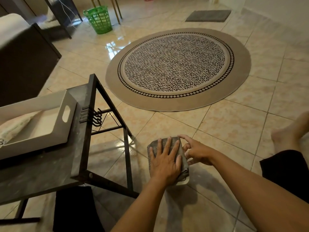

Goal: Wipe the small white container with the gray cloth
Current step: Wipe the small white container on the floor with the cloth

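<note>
Wiping in mid-air, near centre, right of the dark side table (50, 171). The left hand (164, 162) lies flat, fingers spread, pressing the gray cloth (173, 144) over the small white container (184, 181), of which only a near corner shows. The right hand (198, 152), fingers loosely curled, steadies the container's right side, probably bracing it against the wiping pressure.

I see my left hand (164, 162) flat on the cloth (168, 144), cloth over what seems the container (184, 181), right hand (197, 152) touching its right side, table (50, 173) left, tray (33, 114) on it, rug (178, 69) behind, basket (99, 19) far behind
</note>
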Demonstrator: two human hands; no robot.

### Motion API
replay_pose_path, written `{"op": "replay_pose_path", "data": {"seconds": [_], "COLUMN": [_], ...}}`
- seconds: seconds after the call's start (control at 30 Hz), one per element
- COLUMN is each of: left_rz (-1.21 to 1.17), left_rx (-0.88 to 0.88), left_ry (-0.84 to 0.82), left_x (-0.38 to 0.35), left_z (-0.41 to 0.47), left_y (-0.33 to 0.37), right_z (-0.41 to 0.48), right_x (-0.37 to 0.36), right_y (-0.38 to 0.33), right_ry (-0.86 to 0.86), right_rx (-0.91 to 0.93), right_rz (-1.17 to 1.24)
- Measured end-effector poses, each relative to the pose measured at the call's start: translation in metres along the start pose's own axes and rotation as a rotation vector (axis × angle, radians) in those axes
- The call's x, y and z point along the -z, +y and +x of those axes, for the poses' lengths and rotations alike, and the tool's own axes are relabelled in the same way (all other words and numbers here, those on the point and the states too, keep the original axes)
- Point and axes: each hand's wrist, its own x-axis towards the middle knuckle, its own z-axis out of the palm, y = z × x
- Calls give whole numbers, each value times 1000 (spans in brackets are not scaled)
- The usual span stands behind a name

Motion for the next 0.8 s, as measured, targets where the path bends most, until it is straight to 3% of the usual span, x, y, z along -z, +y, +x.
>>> {"op": "replay_pose_path", "data": {"seconds": [0.17, 0.37, 0.53, 0.8], "left_rz": [-38, -15, -63, -76], "left_rx": [47, -32, 57, -23], "left_ry": [8, 3, 23, 57], "left_x": [-3, -3, -6, 0], "left_z": [-3, -2, -9, -3], "left_y": [-11, 3, -7, -7], "right_z": [-2, -4, -3, -4], "right_x": [-3, -2, -5, -4], "right_y": [4, 1, 3, 1], "right_ry": [24, 20, 52, 52], "right_rx": [15, 20, 26, 16], "right_rz": [14, -5, -2, -31]}}
